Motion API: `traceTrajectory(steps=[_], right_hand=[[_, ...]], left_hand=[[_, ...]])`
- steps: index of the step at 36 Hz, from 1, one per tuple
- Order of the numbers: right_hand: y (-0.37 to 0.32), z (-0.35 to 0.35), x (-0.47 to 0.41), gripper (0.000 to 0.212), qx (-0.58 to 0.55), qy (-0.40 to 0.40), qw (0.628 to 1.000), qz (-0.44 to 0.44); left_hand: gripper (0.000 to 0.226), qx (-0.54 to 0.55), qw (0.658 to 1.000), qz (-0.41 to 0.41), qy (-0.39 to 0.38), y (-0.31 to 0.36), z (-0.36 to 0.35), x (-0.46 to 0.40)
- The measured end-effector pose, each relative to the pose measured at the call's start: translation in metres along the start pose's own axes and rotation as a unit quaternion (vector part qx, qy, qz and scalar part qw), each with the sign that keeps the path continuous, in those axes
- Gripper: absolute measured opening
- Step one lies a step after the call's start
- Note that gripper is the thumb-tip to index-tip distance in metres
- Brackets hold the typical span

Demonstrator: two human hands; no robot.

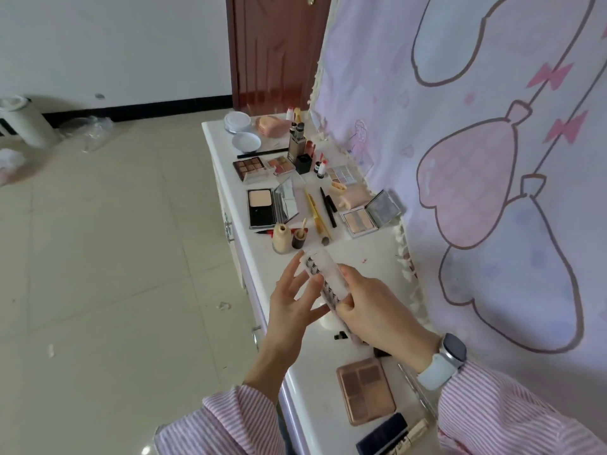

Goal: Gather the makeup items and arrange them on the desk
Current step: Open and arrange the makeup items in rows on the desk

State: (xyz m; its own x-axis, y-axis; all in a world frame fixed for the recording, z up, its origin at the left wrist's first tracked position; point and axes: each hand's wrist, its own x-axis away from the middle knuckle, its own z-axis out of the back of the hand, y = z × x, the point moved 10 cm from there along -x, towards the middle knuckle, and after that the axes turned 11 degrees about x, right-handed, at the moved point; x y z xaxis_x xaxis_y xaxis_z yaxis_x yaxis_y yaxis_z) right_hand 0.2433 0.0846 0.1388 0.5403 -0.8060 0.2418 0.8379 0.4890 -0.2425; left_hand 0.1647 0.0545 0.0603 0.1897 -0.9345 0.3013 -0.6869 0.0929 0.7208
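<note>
Your right hand's fingers point(353, 302) curl around the near end of a clear false-eyelash tray point(323, 280), thumb on top, pinching it in the air above the white desk point(368, 257). Your left hand point(290, 298) sits just to the left of the tray with its fingers spread and straight, the tips touching or almost touching the tray's edge; you cannot tell from this view whether they bear any of its weight. The tray runs away from your right fingers toward the far end of the desk, with rows of small black lash clusters along its left side. Judge it as very light, thin, stiff plastic, smooth enough to slip and easy to crack if squeezed flat, so hold it by the long edges or the bare end, not over the lashes. Just beyond your fingertips stand a beige foundation bottle point(281, 239) and a small dark pot point(299, 239), with a gold-handled brush point(317, 215) beside them. Farther on lie an open powder compact point(261, 206) with its mirror up, a brown eyeshadow palette point(252, 167) and upright lipsticks. Nearer than your wrists, below the right hand, lie a rose-gold eyeshadow palette point(366, 390) and a dark blue compact point(382, 435). A beige tube by that compact carries dark lettering, too blurred to read; no brand can be made out anywhere.
</note>
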Motion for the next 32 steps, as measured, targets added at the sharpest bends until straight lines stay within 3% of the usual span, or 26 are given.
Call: traceTrajectory(steps=[5, 10, 15, 20, 25, 29, 32], right_hand=[[0.04, 0.02, -0.022, 0.054, -0.014, 0.031, 0.998, -0.053], [0.095, 0.034, -0.037, 0.046, -0.046, 0.079, 0.986, -0.14], [0.131, 0.033, -0.047, 0.044, -0.036, 0.105, 0.973, -0.202], [0.148, 0.027, -0.053, 0.043, -0.021, 0.108, 0.967, -0.229], [0.16, 0.022, -0.054, 0.041, 0.014, 0.097, 0.965, -0.243], [0.167, 0.017, -0.056, 0.041, 0.007, 0.093, 0.964, -0.25], [0.166, 0.012, -0.057, 0.043, -0.005, 0.087, 0.965, -0.247]], left_hand=[[0.039, -0.002, 1.0, 0.024, 0.0, -0.012, -0.008, -0.032], [0.04, -0.012, 0.998, 0.064, 0.026, -0.032, -0.01, -0.06], [0.031, -0.12, 0.989, 0.068, 0.058, -0.042, -0.011, -0.082], [0.025, -0.277, 0.958, 0.07, 0.039, -0.046, -0.018, -0.094], [0.034, -0.442, 0.892, 0.098, -0.002, -0.062, -0.025, -0.106], [0.038, -0.508, 0.855, 0.101, -0.007, -0.062, -0.028, -0.112], [0.04, -0.523, 0.847, 0.099, 0.004, -0.064, -0.025, -0.115]])
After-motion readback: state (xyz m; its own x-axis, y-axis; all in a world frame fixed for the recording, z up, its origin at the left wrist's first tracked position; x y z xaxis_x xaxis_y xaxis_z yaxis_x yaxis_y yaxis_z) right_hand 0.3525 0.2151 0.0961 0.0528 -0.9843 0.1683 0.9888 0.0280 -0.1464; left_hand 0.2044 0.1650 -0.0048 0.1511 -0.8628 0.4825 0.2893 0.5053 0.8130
